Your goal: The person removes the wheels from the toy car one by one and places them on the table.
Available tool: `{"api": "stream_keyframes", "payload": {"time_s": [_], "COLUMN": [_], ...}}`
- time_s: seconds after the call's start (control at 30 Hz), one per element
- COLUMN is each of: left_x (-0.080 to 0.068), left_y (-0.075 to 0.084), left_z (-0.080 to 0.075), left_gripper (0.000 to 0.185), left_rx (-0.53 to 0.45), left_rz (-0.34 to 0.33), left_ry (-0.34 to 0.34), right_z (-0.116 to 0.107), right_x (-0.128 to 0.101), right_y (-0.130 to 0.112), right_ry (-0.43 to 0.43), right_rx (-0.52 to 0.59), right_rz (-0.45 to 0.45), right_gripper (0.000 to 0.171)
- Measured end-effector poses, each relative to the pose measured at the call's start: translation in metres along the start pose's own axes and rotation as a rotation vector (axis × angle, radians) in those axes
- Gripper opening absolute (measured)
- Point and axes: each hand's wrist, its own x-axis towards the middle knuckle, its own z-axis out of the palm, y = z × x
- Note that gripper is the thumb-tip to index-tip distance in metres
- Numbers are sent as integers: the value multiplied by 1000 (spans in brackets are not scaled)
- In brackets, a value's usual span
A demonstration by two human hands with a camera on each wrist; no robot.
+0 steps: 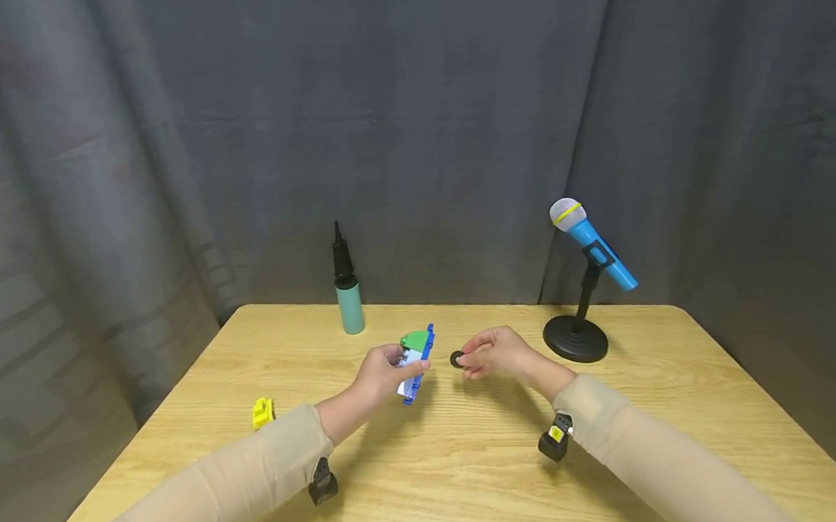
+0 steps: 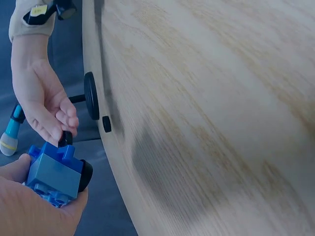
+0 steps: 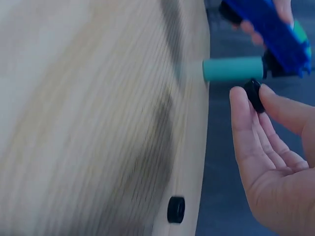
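Observation:
My left hand [image 1: 383, 375] grips a toy vehicle body [image 1: 416, 363] with a blue base, a white block and a green piece. One black wheel [image 2: 86, 176] sits at the side of this body in the left wrist view. Between thumb and fingertips, my right hand [image 1: 499, 354] pinches a second black wheel [image 3: 254, 96], held up just right of the toy. The left wrist view shows that wheel close to the blue base; whether they touch I cannot tell. Another small black wheel [image 3: 176, 210] lies at the table's far side, hidden in the head view.
A yellow toy piece [image 1: 263, 412] lies on the wooden table [image 1: 444, 480] at left. Toward the back stands a teal hand pump [image 1: 350, 304] with a black nozzle. A blue toy microphone [image 1: 602, 253] leans in a black stand [image 1: 575, 339] at back right. Grey curtains [image 1: 397, 136] hang behind.

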Motion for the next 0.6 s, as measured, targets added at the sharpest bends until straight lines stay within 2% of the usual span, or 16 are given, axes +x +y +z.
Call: {"api": "stream_keyframes", "payload": {"time_s": [0.13,0.3,0.47,0.6], "left_x": [-1,-1,0,0], "left_y": [0,1,0,0], "left_z": [0,1,3,3], "left_gripper": [41,42,35,36], "left_rx": [-5,-2,-11,-9], "left_rz": [-11,-8,-14,-22], "left_ry": [1,10,8,4], "right_z": [-6,-11,-14,-14], "right_x": [12,20,27,31], "right_y": [5,12,19,23], "right_ry": [85,153,209,236], "right_rx": [23,-3,-19,-22], "right_rz": [2,13,69,110], "right_gripper": [26,24,23,21]}}
